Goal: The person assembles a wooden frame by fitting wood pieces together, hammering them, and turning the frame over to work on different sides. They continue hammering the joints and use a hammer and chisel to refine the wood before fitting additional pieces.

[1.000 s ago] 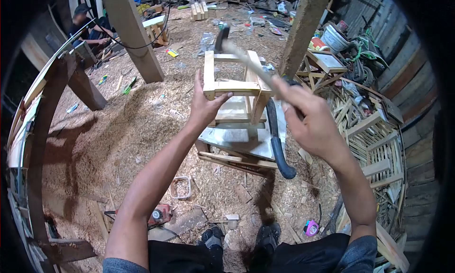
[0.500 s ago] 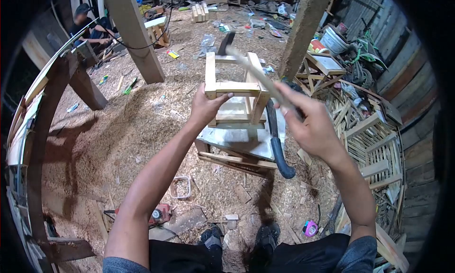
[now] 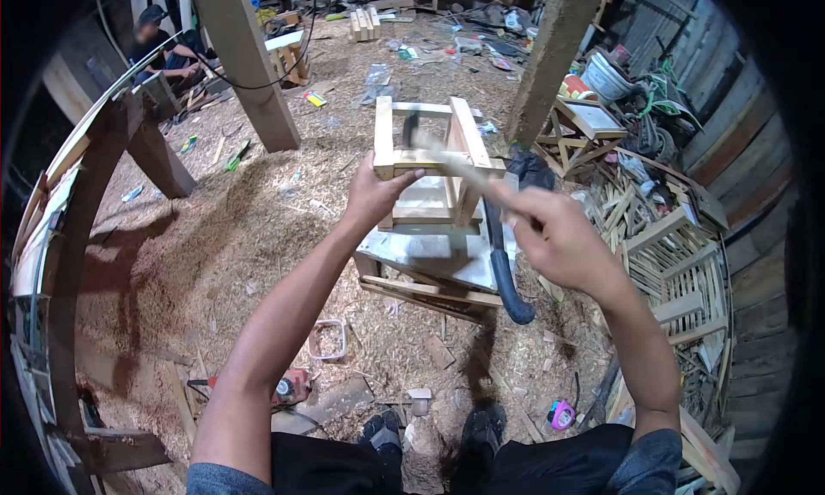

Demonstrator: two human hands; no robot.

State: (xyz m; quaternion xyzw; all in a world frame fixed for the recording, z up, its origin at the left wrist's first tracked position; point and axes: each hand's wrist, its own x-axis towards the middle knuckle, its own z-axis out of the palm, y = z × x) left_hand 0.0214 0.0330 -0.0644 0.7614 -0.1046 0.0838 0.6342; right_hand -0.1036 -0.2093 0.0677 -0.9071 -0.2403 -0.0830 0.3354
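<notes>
A small frame of pale wooden bars (image 3: 384, 138) stands on a low, light-topped bench (image 3: 421, 253) in front of me. My left hand (image 3: 371, 196) grips its near left corner, thumb lying along the front bar. In my right hand (image 3: 559, 241) is a hammer (image 3: 474, 180), held by its wooden handle with the fingers wrapped round. The dark hammer head is blurred and overlaps the frame's opening, close over the near bar. Beside the frame, on the bench's right edge, lies a tool with a curved black handle (image 3: 512, 290); its far part is hidden.
Wood shavings cover the floor. A pink tape measure (image 3: 561, 415), a red power tool (image 3: 292, 387) and a clear plastic tub (image 3: 328, 340) lie near my feet. Wooden posts (image 3: 249, 74) flank the bench. Scrap slats (image 3: 679, 276) pile up at right. Another person (image 3: 163, 57) sits far left.
The hammer has come down and nearer, its head dropping from beyond the frame to just over the near bar. My right hand has lowered slightly; my left stays on the frame.
</notes>
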